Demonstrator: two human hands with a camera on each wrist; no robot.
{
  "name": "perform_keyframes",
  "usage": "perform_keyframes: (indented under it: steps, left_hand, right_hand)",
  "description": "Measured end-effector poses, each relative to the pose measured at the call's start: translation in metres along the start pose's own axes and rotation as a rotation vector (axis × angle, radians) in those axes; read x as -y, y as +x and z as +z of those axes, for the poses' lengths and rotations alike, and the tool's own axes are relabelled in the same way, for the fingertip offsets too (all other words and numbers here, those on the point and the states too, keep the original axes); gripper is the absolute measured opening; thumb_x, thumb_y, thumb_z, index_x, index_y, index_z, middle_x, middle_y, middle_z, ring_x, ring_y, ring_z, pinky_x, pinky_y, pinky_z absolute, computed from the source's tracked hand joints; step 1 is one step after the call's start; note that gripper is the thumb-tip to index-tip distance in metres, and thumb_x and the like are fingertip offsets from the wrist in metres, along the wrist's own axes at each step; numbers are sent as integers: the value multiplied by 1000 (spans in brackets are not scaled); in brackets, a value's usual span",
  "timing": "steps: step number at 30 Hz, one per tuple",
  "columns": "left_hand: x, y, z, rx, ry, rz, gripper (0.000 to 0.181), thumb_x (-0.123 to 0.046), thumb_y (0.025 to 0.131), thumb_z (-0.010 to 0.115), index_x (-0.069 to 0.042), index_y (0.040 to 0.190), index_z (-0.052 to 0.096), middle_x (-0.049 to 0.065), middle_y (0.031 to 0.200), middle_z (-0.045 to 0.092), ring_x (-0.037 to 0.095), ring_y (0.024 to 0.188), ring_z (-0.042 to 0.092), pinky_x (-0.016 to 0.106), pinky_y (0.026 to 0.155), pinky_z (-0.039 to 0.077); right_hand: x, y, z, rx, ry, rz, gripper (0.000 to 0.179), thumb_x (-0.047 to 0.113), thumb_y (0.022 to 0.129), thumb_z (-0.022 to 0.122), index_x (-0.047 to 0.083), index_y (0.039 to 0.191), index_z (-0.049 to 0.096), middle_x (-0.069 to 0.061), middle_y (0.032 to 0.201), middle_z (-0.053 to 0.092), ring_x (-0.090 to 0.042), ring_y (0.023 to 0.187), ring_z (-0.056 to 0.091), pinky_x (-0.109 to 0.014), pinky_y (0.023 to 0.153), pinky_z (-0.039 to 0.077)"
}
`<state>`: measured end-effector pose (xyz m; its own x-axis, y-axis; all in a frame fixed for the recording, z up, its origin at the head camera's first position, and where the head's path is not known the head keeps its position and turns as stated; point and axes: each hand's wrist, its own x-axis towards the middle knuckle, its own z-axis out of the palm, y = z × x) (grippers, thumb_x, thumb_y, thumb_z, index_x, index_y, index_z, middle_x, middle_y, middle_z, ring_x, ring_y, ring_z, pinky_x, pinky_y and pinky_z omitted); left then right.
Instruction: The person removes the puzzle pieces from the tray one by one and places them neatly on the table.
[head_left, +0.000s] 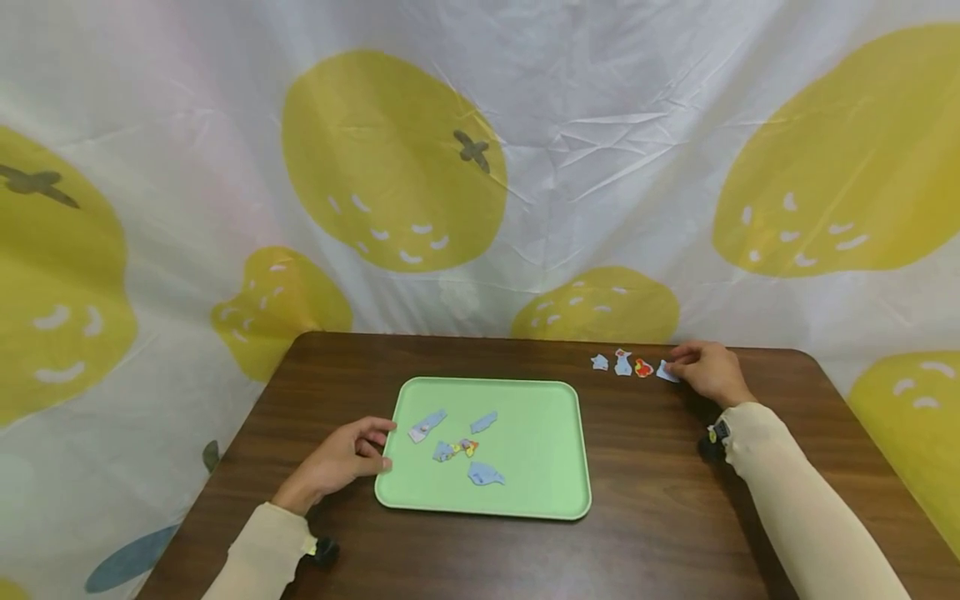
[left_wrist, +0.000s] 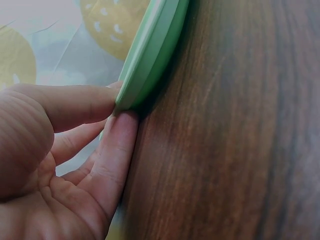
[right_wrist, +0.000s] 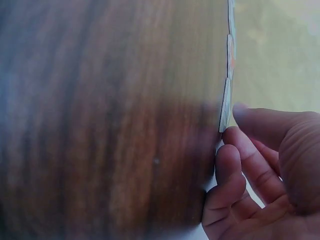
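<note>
At the left rim of a light green tray [head_left: 525, 450], my left hand [head_left: 341, 454] pinches the edge between thumb and fingers; the left wrist view shows the rim [left_wrist: 142, 60] there. On the tray lie several irregular light blue puzzle pieces [head_left: 486, 474], some joined around a yellow and orange patch [head_left: 469, 447]. Far to the right, my right hand [head_left: 708, 372] holds a pale blue puzzle piece [head_left: 664, 372] at its edge with thumb and fingertips. That piece [right_wrist: 225, 105] lies flat on the table in the right wrist view.
Left of the right hand, a row holds a red-printed piece [head_left: 643, 368], a taller blue piece [head_left: 623, 363] and a small pale piece [head_left: 599, 362]. They lie near the back edge of the dark wooden table [head_left: 645, 500]. A lemon-print curtain [head_left: 600, 167] hangs behind.
</note>
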<state>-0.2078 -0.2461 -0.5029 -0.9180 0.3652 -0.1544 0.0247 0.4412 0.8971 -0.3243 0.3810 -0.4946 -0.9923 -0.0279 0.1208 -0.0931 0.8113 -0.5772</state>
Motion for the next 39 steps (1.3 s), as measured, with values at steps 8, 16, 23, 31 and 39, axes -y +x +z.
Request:
perform_keyframes:
  steps: [8, 16, 23, 31, 39]
  left_hand:
    - [1, -1, 1, -15, 17, 6, 60, -12, 94, 81, -2, 147, 56, 22, 127, 57, 24, 97, 59, 29, 78, 53]
    - [0, -3, 1, -12, 17, 7, 62, -13, 94, 81, -2, 149, 55, 21, 128, 57, 24, 98, 59, 29, 79, 53]
    - [0, -2, 2, -15, 17, 2, 62, -14, 94, 81, -4, 149, 55, 21, 129, 58, 24, 99, 60, 30, 79, 53]
    - [0, -2, 1, -10, 19, 8, 62, -15, 95, 81, -4, 150, 55, 21, 130, 58, 25, 100, 60, 30, 80, 53]
    - [-1, -1, 0, -6, 18, 17, 61, -13, 94, 81, -2, 149, 55, 22, 128, 58, 25, 98, 60, 29, 78, 52]
  right_hand:
    - [-1, -2, 0, 9, 27, 27, 37, 32, 99, 76, 3, 123, 75, -16, 107, 80, -28, 93, 72, -37, 78, 55]
    - [13, -5, 4, 17, 68, 15, 41, 32, 101, 74, 2, 127, 73, -20, 112, 78, -29, 93, 74, -34, 74, 56]
    - [22, -6, 11, -2, 72, -13, 38, 31, 99, 76, 4, 126, 74, -17, 111, 79, -29, 96, 73, -35, 77, 55]
    - [32, -10, 16, -21, 81, -44, 34, 27, 99, 77, 3, 123, 75, -17, 107, 79, -26, 91, 71, -33, 74, 53]
    - [53, -17, 29, -57, 93, -86, 30, 24, 96, 80, 3, 116, 77, -13, 100, 79, -20, 87, 69, -30, 73, 51]
